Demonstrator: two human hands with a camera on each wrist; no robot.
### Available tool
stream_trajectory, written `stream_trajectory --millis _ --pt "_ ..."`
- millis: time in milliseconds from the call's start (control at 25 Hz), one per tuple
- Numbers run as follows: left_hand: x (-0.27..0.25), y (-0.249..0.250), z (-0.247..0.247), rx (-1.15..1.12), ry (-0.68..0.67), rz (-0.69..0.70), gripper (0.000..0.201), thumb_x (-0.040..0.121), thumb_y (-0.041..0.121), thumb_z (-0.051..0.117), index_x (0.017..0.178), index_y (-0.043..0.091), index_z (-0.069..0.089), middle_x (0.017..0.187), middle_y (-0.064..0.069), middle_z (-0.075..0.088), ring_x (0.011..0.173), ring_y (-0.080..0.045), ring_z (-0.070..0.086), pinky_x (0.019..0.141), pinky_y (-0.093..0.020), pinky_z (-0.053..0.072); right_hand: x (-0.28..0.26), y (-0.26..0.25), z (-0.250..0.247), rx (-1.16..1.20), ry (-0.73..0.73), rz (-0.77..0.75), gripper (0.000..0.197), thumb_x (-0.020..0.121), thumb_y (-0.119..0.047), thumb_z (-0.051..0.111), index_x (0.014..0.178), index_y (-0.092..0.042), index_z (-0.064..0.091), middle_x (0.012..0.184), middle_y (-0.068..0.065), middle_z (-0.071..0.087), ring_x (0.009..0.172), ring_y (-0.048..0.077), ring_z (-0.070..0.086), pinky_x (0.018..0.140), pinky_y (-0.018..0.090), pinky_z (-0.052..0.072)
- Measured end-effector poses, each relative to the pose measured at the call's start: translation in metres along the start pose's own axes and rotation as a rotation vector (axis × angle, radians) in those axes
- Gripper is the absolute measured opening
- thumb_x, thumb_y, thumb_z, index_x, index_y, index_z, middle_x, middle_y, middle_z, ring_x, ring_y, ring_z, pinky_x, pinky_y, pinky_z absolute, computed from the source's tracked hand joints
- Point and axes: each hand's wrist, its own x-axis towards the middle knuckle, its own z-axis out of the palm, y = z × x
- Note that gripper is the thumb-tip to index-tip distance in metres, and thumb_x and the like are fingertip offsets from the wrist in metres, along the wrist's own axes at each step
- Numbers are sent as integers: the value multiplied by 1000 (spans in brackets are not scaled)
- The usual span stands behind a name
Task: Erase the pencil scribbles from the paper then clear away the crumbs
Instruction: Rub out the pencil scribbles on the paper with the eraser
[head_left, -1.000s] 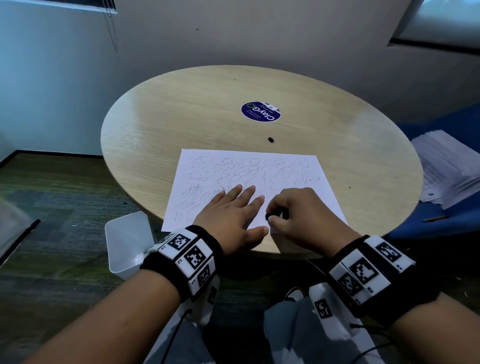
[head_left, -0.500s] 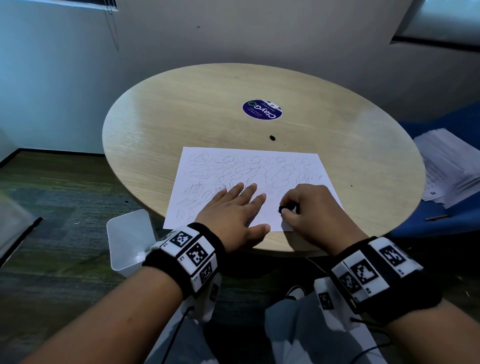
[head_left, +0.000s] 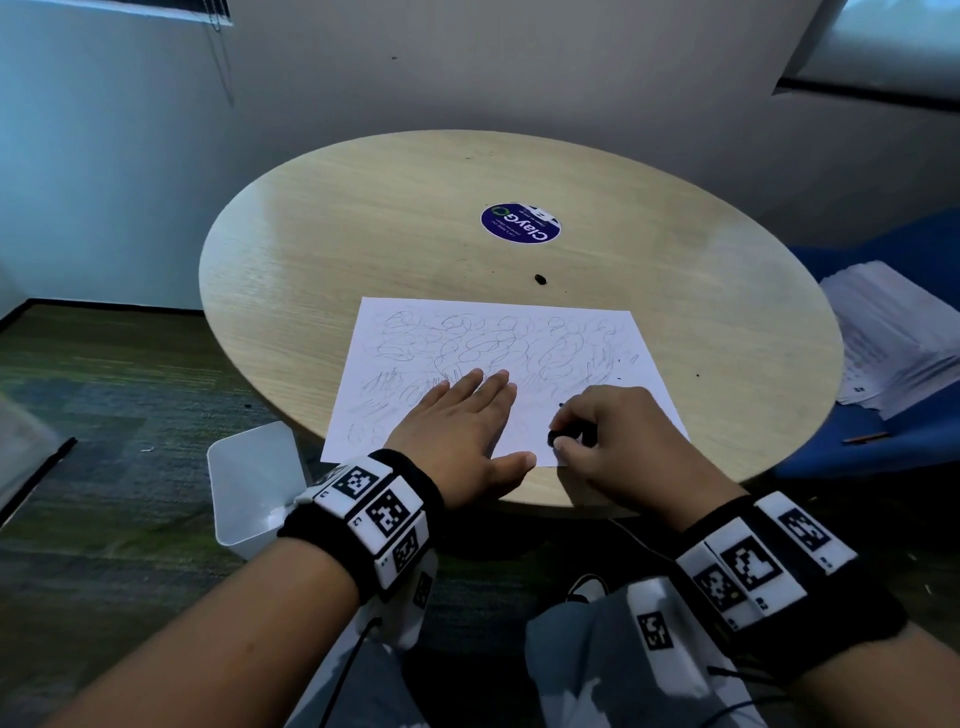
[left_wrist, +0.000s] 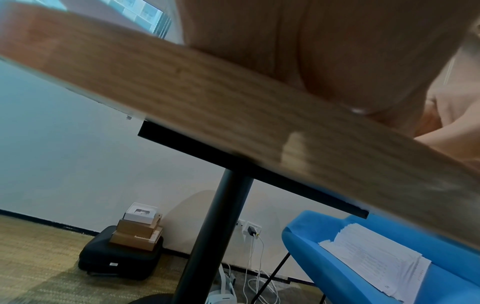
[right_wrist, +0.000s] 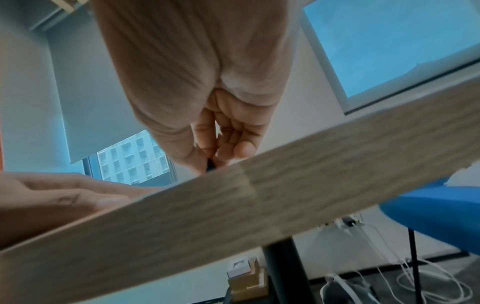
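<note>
1. Head camera view: a person seated at a round wooden table (head_left: 363, 249) works on a sheet of paper (head_left: 498, 343) covered in looping pencil scribbles (head_left: 467, 343), lying at the table's near edge.
2. The left hand (head_left: 462, 431) lies flat with straight fingers spread across the paper's lower middle, thumb toward the near edge, apparently to pin the sheet so it does not slide or crease under rubbing.
3. The right hand (head_left: 618, 436) curls around a small dark eraser (head_left: 555, 437), pinched between thumb and fingertips and pressed to the paper near its lower right corner, just beside the left thumb.
4. From the right wrist camera, the eraser (right_wrist: 210, 165) shows only as a dark tip between the fingers (right_wrist: 205, 131), low against the table rim, which suggests a short, firm grip for pressure.
5. A few dark crumbs (head_left: 618, 360) dot the paper's right side; a larger dark speck (head_left: 540, 279) sits on the bare wood beyond the sheet's far edge.
6. Most scribbles remain, so erasing appears to be at an early stage.
7. A white bin (head_left: 254, 483) stands on the floor below the table's left edge, probably positioned to receive the crumbs.
</note>
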Motion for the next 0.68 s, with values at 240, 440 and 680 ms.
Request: stream_trajectory --millis 240,440,680 --pt "2 0 0 -48 18 -40 92 94 63 45 159 14 1 166 -1 -9 152 -13 -9 122 -31 -4 3 7 -2 56 28 91 8 83 -18 66 84 -20 74 84 -10 69 78 -2 59 62 5 38" --pt "3 -5 -6 -54 -9 -32 93 92 65 46 159 18 2 166 4 -9 151 -11 -8 123 -31 -2 5 4 -1 79 12 73 6 83 -19 68 85 -22 74 85 -10 71 81 0 61 66 8 41" --pt "-2 -7 -4 13 -20 -52 84 94 65 36 159 26 -2 164 11 -15 150 -9 -13 120 -33 -7 8 5 2 25 74 88 9 82 -13 67 82 -18 74 83 -7 69 75 1 57 62 8 37"
